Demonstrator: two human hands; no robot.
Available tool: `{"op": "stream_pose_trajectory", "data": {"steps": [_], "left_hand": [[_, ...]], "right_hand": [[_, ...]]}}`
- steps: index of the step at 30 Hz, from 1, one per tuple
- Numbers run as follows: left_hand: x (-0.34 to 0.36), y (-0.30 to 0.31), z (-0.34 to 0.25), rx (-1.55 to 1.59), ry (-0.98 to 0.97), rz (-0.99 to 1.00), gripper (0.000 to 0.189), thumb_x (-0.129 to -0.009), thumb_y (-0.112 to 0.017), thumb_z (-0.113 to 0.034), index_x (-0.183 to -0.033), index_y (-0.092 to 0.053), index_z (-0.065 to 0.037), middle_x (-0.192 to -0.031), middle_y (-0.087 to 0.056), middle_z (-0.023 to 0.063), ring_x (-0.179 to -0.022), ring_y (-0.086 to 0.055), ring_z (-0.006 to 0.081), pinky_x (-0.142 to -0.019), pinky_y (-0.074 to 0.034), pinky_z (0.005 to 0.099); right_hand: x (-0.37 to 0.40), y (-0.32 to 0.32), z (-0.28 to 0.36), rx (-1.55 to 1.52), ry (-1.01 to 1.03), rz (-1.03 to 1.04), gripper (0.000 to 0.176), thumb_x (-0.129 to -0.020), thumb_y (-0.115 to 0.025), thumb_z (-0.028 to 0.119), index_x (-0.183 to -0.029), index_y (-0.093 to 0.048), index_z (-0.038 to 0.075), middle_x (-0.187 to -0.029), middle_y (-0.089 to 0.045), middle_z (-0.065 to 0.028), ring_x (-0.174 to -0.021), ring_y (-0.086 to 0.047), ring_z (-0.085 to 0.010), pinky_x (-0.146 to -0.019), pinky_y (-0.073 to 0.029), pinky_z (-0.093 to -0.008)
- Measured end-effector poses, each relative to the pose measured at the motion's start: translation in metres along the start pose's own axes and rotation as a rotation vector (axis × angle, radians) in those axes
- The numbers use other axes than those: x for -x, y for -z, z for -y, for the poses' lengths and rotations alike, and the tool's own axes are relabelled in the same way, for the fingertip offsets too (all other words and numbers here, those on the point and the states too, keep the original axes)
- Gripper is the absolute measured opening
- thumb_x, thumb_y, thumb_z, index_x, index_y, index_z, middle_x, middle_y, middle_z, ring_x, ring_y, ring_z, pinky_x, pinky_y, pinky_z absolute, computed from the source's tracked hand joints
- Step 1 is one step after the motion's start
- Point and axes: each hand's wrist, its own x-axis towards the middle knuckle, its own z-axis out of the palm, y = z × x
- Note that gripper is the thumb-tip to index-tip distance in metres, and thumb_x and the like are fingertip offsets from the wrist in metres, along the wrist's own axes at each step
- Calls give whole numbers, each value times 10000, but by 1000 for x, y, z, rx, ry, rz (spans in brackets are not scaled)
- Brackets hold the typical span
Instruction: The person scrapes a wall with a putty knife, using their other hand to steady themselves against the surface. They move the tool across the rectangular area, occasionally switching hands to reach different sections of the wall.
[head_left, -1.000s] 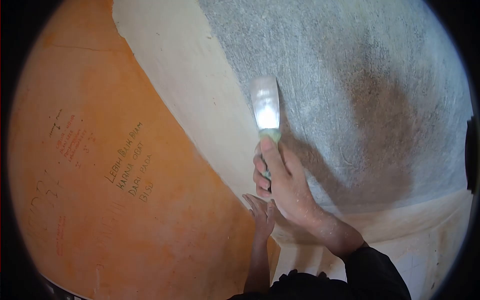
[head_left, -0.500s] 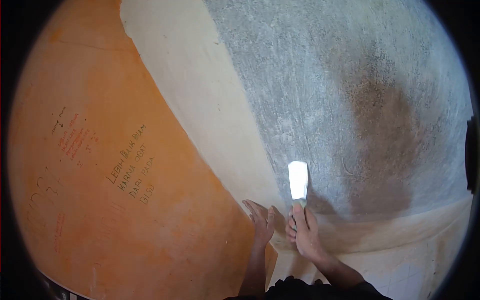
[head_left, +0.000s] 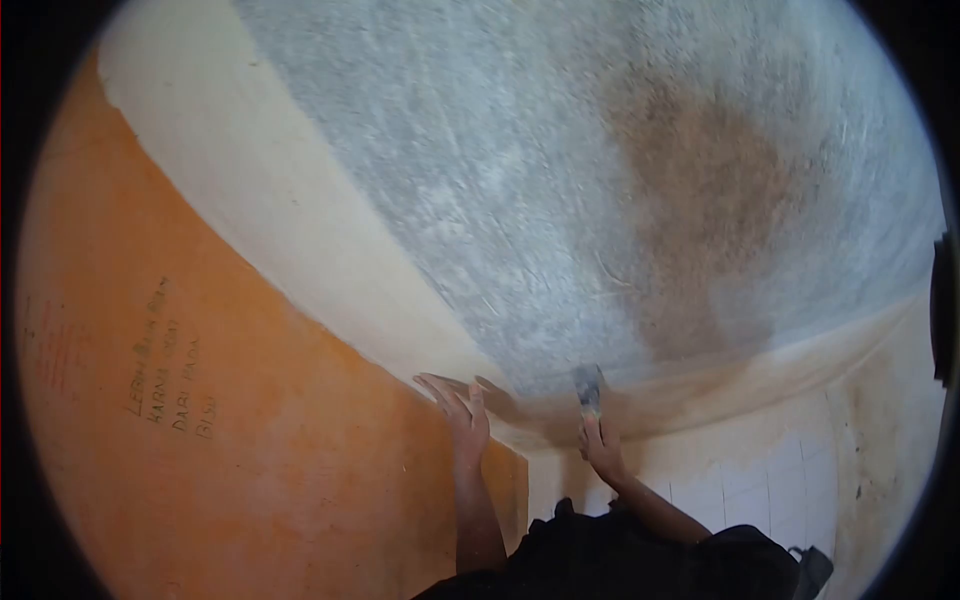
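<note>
My right hand [head_left: 602, 448] is closed around the handle of a putty knife [head_left: 589, 383]. The knife's dark-looking blade points away from me, over the lower edge of a rough grey surface [head_left: 480, 190], where the grey meets a cream band. To its left, my left hand [head_left: 465, 418] has its fingers stretched out and thumb apart. It holds nothing, and its fingertips lie at the border between the orange wall [head_left: 300, 450] and the pale cream strip [head_left: 270, 170].
Handwriting [head_left: 165, 365] marks the orange wall. A large brown stain [head_left: 700, 190] spreads over the grey surface. White tiles [head_left: 765, 490] show at the lower right, beside a stained pale strip [head_left: 870, 440]. Dark clothing [head_left: 640, 555] fills the bottom middle.
The view has shifted, so the wall and grey surface appear farther left. The knife's blade has turned from bright and shiny to dark. Both hands appear slightly higher, the left with fingers still spread.
</note>
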Motion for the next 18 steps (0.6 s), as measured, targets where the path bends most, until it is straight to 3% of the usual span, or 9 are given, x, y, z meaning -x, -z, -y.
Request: {"op": "stream_pose_trajectory", "data": {"steps": [2, 5, 7, 11, 15, 18], "left_hand": [[0, -2, 1, -145, 6, 17, 867, -1031, -393, -459, -1496, 46, 127, -1577, 70, 344, -1486, 39, 454, -1207, -36, 513], [1, -7, -5, 82, 16, -36, 863, -1037, -374, -461, -1488, 48, 141, -1580, 65, 338, -1489, 40, 442, -1208, -28, 514], [1, 3, -17, -137, 50, -3, 861, -1038, -366, -469, -1493, 51, 132, -1581, 62, 336, -1491, 43, 435, -1209, -23, 510], [1, 2, -15, -54, 55, 1, 850, -1041, -362, -465, -1496, 42, 129, -1582, 54, 336, -1493, 41, 429, -1210, -22, 508], [0, -9, 0, 12, 38, -22, 829, -1044, -371, -447, -1508, 40, 103, -1594, 60, 309, -1498, 47, 411, -1214, -27, 493], [2, -9, 9, 12, 32, -24, 820, -1046, -385, -433, -1518, 44, 82, -1601, 83, 287, -1500, 67, 395, -1218, -28, 476]], "right_hand": [[-10, -14, 23, 67, 92, -24, 325, -1073, -408, 322, -801, -420, 145, -612, -358, 77, -490, -347, -35, -430, -271, -228], [-7, -33, 63, -17, 143, -82, 311, -1068, -425, 325, -813, -426, 146, -616, -364, 80, -494, -340, -29, -427, -274, -221], [-6, 0, 20, 53, 139, -96, 299, -1066, -432, 319, -825, -427, 143, -617, -365, 79, -493, -338, -29, -427, -274, -218], [-3, 44, -25, 269, 151, -149, 288, -1063, -442, 302, -827, -424, 137, -612, -373, 80, -492, -347, -24, -420, -272, -213], [7, 25, -9, 34, -25, -154, 302, -1061, -446, 289, -801, -432, 135, -608, -388, 82, -494, -365, -19, -413, -279, -218], [-14, 37, -10, 248, 266, -131, 301, -1059, -456, 287, -805, -455, 126, -606, -392, 84, -502, -365, -19, -430, -271, -215]]}}
